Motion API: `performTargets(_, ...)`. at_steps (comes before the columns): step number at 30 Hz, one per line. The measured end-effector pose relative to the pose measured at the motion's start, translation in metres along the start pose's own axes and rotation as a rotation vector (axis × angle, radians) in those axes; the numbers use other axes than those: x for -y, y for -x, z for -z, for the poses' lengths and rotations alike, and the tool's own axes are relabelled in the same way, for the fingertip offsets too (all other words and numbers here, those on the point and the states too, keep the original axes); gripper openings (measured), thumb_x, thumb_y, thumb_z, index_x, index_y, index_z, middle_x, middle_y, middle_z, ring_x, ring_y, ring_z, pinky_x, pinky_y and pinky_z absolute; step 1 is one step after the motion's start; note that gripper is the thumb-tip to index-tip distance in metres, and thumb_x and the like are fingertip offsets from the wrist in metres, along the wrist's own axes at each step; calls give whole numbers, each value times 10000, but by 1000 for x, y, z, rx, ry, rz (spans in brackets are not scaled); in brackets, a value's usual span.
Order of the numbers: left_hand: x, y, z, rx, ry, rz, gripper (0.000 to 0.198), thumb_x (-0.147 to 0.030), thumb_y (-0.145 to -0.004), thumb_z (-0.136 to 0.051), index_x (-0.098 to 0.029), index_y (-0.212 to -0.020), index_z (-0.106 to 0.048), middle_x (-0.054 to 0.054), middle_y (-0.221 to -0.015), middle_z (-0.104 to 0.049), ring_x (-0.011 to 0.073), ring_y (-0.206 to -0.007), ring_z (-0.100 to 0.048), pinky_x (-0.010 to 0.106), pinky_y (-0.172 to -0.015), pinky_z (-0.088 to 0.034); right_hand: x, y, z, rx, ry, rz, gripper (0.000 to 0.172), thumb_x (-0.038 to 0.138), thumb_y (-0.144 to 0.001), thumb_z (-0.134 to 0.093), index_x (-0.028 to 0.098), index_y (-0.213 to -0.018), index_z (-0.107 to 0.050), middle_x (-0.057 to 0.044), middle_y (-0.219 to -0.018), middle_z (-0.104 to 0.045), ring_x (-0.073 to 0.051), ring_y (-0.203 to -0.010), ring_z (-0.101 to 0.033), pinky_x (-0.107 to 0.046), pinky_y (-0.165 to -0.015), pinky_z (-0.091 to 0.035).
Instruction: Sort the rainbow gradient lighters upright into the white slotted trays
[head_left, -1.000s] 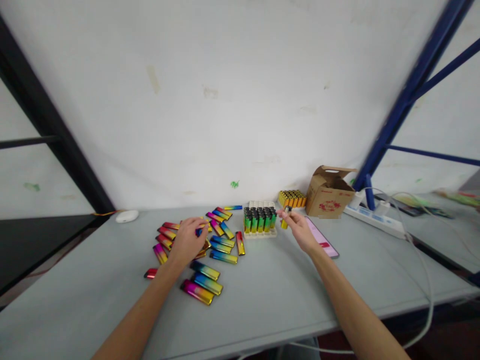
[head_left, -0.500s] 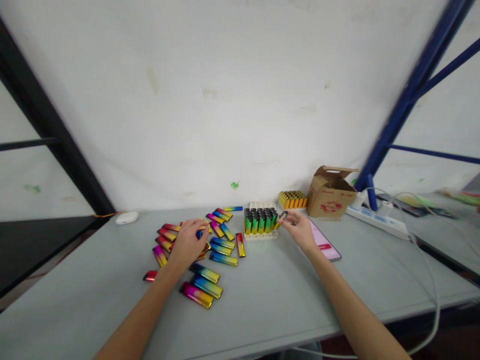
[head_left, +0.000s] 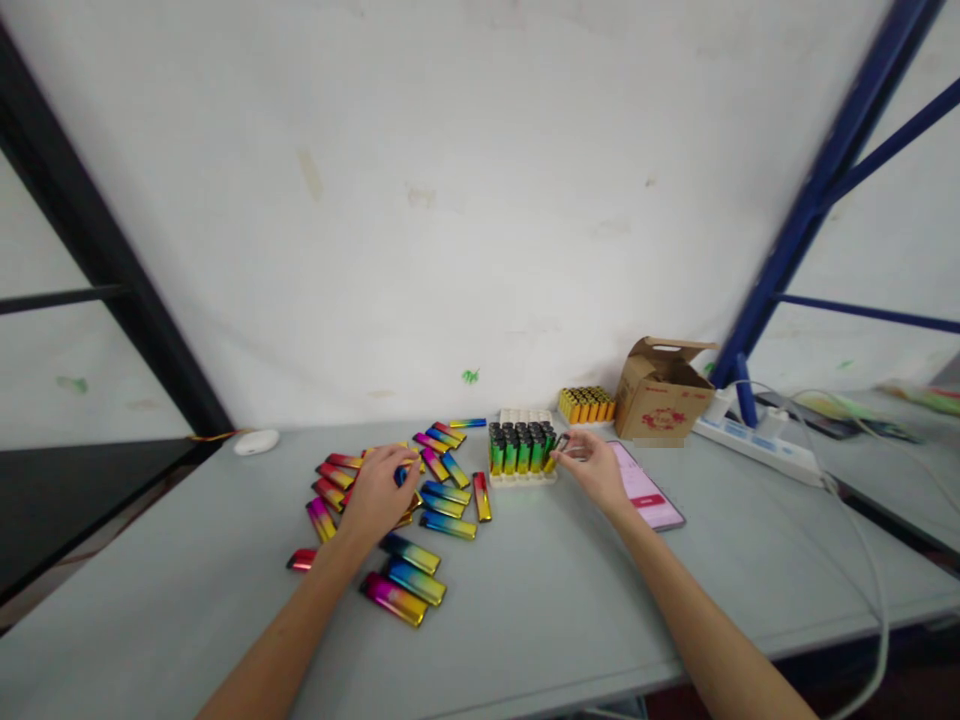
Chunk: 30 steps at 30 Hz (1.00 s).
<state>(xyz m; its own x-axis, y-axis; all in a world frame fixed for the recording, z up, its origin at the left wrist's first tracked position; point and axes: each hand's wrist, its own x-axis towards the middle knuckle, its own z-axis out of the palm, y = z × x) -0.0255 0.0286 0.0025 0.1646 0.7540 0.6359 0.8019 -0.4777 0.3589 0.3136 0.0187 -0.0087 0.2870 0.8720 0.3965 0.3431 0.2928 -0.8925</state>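
A white tray point(head_left: 523, 480) holds rows of upright green-and-yellow lighters point(head_left: 521, 452) with black tops. At the tray's right end, my right hand point(head_left: 592, 465) pinches a lighter point(head_left: 551, 462), which leans slightly beside the last column. My left hand point(head_left: 379, 490) rests over a scattered pile of shiny gradient lighters, its fingers curled round a lighter with a blue end point(head_left: 402, 475), mostly hidden. Around it lie red-and-gold lighters point(head_left: 330, 490), blue-and-yellow lighters point(head_left: 448, 525) and a pink-and-gold lighter point(head_left: 394, 598) near the front.
Behind the tray stands a block of orange lighters point(head_left: 587, 404). To its right are an open cardboard box point(head_left: 664, 395), a phone point(head_left: 649, 490) lying flat and a white power strip point(head_left: 765, 450) with cables. A white oval case point(head_left: 256, 442) sits at the far left.
The lighter in my right hand is slightly lower and closer to the tray's end. My left hand stays over the pile. The whole view has shifted a little.
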Motion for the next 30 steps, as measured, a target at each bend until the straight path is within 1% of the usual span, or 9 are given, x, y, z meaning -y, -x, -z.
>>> performTargets(4, 0, 0, -1, -2, 3, 2, 291, -356, -865, -475, -162, -869, -692, 124, -973, -707, 279, -980, -611, 448, -943, -456, 2, 3, -2, -27, 72, 62, 452, 421, -657, -733, 158, -995, -587, -55, -809, -679, -211, -657, -666, -297, -556, -490)
performTargets(7, 0, 1, -1, 1, -1, -14, 278, -347, -870, -477, -168, -869, -689, 116, -968, -704, 272, -979, -608, 440, -943, -454, 3, 4, -1, -45, 144, 125, 409, 428, -687, -710, 168, -974, -577, -59, -814, -682, -215, -671, -664, -303, -579, -480)
performTargets(11, -2, 2, -3, 6, -19, -36, 245, -326, -867, -485, -183, -867, -683, 104, -966, -695, 265, -987, -603, 430, -937, -454, 3, 5, -1, -46, 217, 170, 374, 434, -716, -687, 170, -960, -583, -61, -828, -680, -215, -684, -657, -307, -595, -469)
performTargets(15, -6, 3, -5, 68, -31, -53, 237, -313, -878, -467, -196, -857, -672, 94, -975, -689, 257, -995, -600, 437, -946, -442, 3, 6, -2, -12, 275, 195, 329, 408, -747, -664, 173, -967, -596, -52, -829, -692, -216, -720, -660, -303, -607, -456)
performTargets(18, -8, 4, -5, 78, -31, -45, 234, -307, -877, -465, -199, -852, -670, 95, -990, -689, 254, -994, -600, 445, -957, -432, 3, 8, -4, 35, 295, 186, 291, 390, -786, -620, 181, -989, -608, -49, -833, -709, -214, -740, -667, -300, -605, -453)
performTargets(22, -9, 4, -5, 59, -17, -42, 221, -305, -870, -474, -204, -849, -670, 83, -972, -689, 247, -995, -598, 430, -952, -434, 3, 9, -5, 12, 297, 168, 306, 386, -802, -596, 187, -1035, -591, -46, -844, -714, -205, -736, -669, -304, -626, -464)
performTargets(25, -7, 3, -5, 74, -13, -40, 238, -312, -875, -464, -199, -850, -672, 87, -957, -692, 251, -1001, -592, 432, -950, -433, 4, 9, -5, -10, 301, 166, 324, 394, -790, -596, 177, -1031, -582, -61, -880, -695, -195, -705, -651, -309, -628, -469)
performTargets(27, -6, 2, -5, 81, -14, -37, 240, -312, -873, -462, -197, -858, -673, 91, -958, -695, 256, -1007, -590, 437, -952, -432, 5, 8, -5, -18, 303, 175, 353, 395, -782, -594, 171, -1054, -571, -78, -935, -675, -192, -705, -634, -311, -620, -472)
performTargets(30, -6, 1, -4, 78, -13, -33, 237, -315, -863, -469, -194, -869, -673, 99, -967, -697, 262, -1012, -591, 443, -954, -434, 10, 9, -4, -64, 326, 235, 408, 388, -779, -596, 160, -1114, -547, -118, -1058, -626, -208, -780, -603, -325, -631, -482)
